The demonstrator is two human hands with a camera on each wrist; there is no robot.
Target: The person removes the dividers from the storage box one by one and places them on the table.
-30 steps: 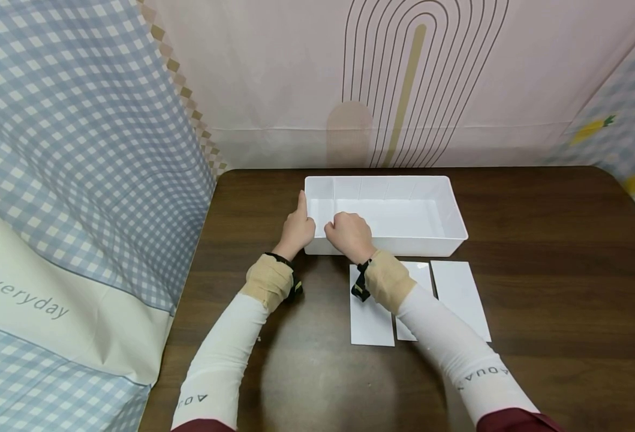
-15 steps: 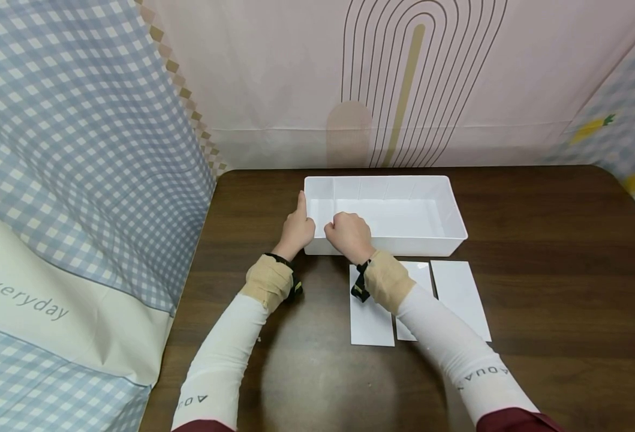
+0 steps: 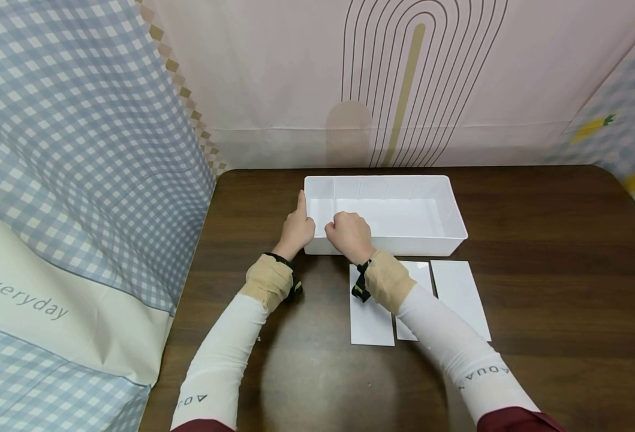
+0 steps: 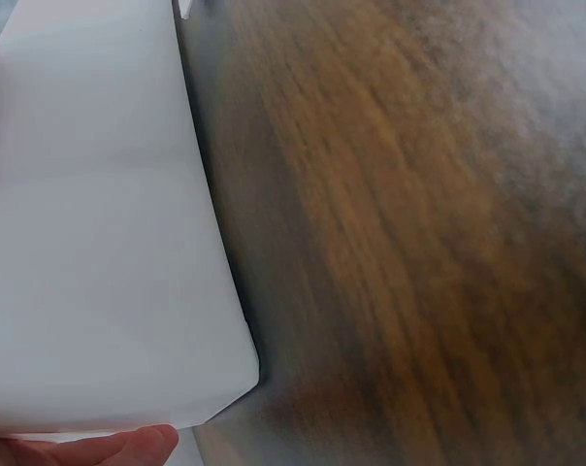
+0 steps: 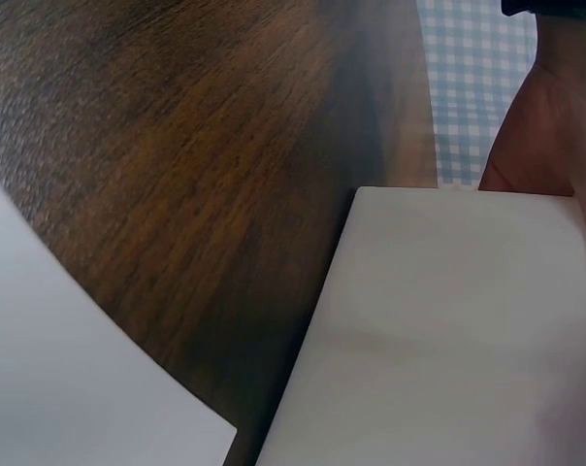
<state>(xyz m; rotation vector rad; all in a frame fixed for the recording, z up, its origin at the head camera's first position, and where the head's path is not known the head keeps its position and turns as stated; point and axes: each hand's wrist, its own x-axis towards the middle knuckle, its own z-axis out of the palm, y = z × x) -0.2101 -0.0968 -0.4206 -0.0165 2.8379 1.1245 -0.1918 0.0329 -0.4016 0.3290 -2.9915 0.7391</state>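
Note:
A long white plastic bin point(image 3: 420, 246) stands on the table near its far edge. A thin white divider point(image 3: 334, 195) crosses it near the left end. My left hand point(image 3: 297, 228) grips the bin's left front corner, its index finger straight along the left wall. In the left wrist view its fingers point(image 4: 143, 449) lie against that end wall. My right hand point(image 3: 351, 234) is curled over the front rim at the front end of the divider, thumb toward the left. Its fingertips are hidden, and I cannot tell exactly how they hold the divider.
Three flat white panels lie in front of the bin: a left panel point(image 3: 371, 324), a middle panel point(image 3: 417, 273) partly under my right forearm, and a right panel point(image 3: 460, 297). The brown wooden table point(image 3: 554, 270) extends to the right. Patterned cloth point(image 3: 96, 150) hangs at the left and back.

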